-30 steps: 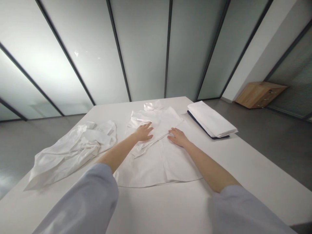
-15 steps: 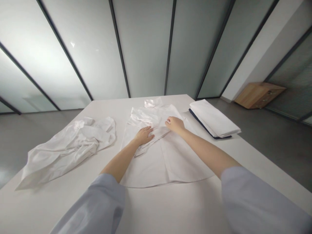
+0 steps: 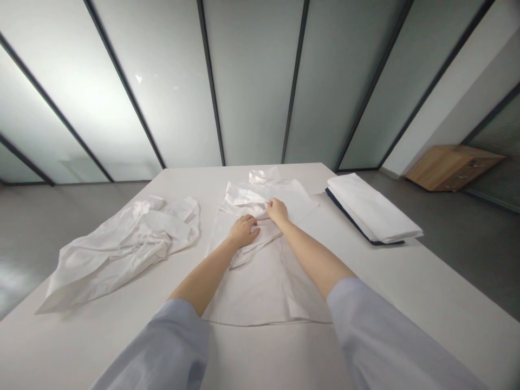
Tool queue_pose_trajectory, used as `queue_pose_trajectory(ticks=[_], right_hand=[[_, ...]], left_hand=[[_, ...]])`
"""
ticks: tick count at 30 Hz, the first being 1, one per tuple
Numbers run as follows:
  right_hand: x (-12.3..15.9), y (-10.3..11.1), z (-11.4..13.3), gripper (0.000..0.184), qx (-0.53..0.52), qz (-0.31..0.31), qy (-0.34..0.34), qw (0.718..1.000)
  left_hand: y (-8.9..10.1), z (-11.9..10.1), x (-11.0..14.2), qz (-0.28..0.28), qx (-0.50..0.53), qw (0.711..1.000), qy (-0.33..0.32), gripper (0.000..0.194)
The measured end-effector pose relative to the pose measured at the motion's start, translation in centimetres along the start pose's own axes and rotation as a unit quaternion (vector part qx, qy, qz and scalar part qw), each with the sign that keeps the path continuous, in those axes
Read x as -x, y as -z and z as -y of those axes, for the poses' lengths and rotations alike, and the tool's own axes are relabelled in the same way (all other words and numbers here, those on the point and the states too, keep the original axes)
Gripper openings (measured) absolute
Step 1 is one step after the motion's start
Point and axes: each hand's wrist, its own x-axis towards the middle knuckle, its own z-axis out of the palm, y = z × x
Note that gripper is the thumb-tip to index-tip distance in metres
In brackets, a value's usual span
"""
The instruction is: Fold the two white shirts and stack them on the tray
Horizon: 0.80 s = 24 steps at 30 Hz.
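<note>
**Item 1:** L hand point(image 3: 244, 231), palm down & flat on folded-over cloth of white shirt point(image 3: 260, 292), fingers slightly curled, not gripping.

**Item 2:** R hand point(image 3: 278, 211), just beyond & right of L hand, fingers curled down on same cloth; cannot tell if pinching or only pressing. Hands near each other, not touching.

**Item 3:** Shirt lay spread flat on white table point(image 3: 268, 358), centre, w/ its top part folded & bunched under hands, collar point(image 3: 263, 175) at far end, hem toward near side.

**Also on table:** crumpled white garment point(image 3: 122, 249) to left, well apart from shirt; folded white stack point(image 3: 374, 210) to far right, w/ dark navy layer point(image 3: 345, 213) at bottom edge.

**Worn:** pale blue sleeves point(image 3: 170, 346) pushed up both forearms.

**Beyond table:** grey floor point(image 3: 467, 271); frosted glass wall point(image 3: 252, 81) w/ dark frames, far side; wooden cabinet point(image 3: 453, 174) by far right wall.
</note>
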Motion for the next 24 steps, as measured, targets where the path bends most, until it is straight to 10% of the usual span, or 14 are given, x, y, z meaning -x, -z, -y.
queue_pose_trajectory(ticks=[5,13,20,24], right_hand=[[0.2,1.2,-6.2,0.033,-0.316,-0.147,-0.101,0.932],[3.5,5.4,-13.0,0.039,-0.228,-0.278,-0.113,0.926],[0.7,5.7,-7.4,0.033,0.003,-0.127,0.103,0.986],[-0.1,4.6,-4.7,0.034,0.173,0.009,0.093,0.980]], left_hand=[[0.0,-0.3,0.0,0.006,-0.005,0.999,0.051,0.047],[-0.3,-0.2,-0.2,0.052,-0.043,0.997,0.047,0.052],[-0.3,0.0,-0.1,0.051,-0.063,0.996,0.038,0.049],[-0.4,0.2,0.0,0.045,-0.062,0.996,0.035,0.048]])
